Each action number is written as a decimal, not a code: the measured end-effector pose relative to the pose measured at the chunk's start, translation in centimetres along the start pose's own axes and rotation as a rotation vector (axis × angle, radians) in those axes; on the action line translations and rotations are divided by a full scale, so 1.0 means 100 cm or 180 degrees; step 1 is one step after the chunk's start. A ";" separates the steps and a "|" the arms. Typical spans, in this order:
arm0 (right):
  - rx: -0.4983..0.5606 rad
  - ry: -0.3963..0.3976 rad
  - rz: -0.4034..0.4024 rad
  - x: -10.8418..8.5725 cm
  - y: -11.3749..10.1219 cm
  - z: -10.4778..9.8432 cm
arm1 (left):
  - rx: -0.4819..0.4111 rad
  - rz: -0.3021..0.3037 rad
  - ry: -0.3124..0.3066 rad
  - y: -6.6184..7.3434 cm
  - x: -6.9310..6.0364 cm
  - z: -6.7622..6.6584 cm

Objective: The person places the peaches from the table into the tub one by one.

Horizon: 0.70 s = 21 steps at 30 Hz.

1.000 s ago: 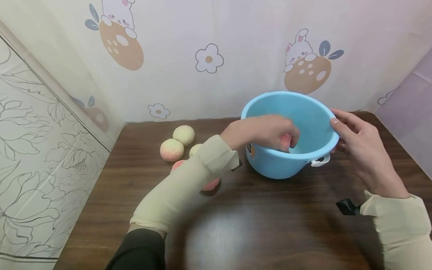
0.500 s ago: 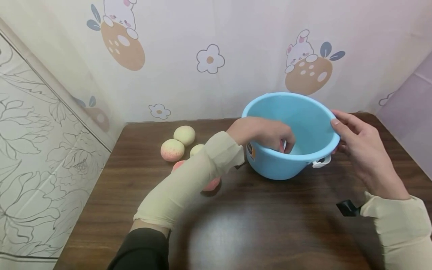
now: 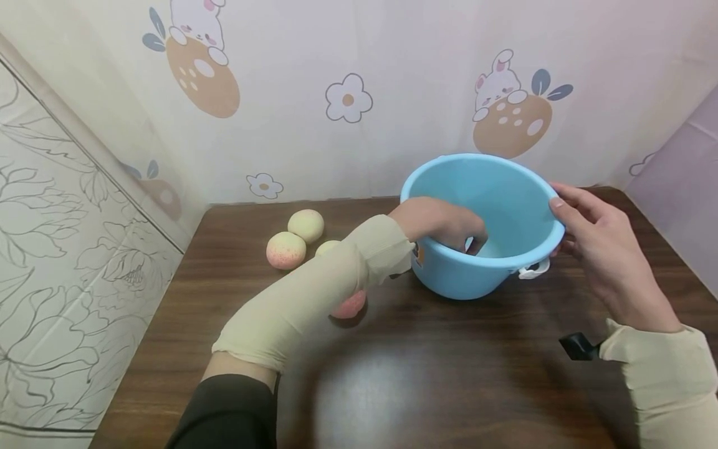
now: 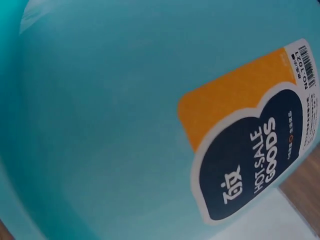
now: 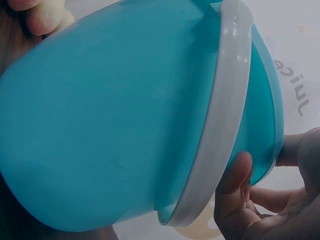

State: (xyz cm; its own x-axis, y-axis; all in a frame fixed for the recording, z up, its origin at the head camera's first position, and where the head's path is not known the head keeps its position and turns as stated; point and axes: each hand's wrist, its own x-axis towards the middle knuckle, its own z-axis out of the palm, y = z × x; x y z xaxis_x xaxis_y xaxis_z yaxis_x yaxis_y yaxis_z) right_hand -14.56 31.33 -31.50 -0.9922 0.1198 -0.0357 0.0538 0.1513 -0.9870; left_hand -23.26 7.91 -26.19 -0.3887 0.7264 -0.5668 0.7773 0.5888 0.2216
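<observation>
One blue bucket (image 3: 460,277), left hand (image 3: 443,221) inside, cannot tell its grip, right hand (image 3: 603,243) pinching the rim (image 3: 493,260)

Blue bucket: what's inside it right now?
In the blue bucket, I see the left hand, the far inner wall and some floor. The fingertips, anything they hold and the nearer floor are hidden by the near rim and hand.
</observation>
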 end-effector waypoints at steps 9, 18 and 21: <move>0.0041 -0.0031 0.0034 0.000 -0.001 0.000 | 0.0098 -0.0268 -0.0093 0.004 -0.004 0.000; 0.0027 -0.0021 0.0044 0.000 0.000 0.000 | -0.0034 -0.0406 -0.0055 0.005 -0.006 0.000; -0.0014 0.0000 0.0037 0.001 0.000 0.000 | -0.0044 -0.0397 -0.0045 0.005 -0.006 0.000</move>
State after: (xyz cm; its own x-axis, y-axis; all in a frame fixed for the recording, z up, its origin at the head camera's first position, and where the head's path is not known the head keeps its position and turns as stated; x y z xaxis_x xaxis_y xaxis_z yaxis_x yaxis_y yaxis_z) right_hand -14.61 31.38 -31.51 -0.9915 0.1214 -0.0471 0.0657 0.1542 -0.9858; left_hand -22.65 7.80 -25.78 -0.4747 0.6422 -0.6018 0.7164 0.6792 0.1596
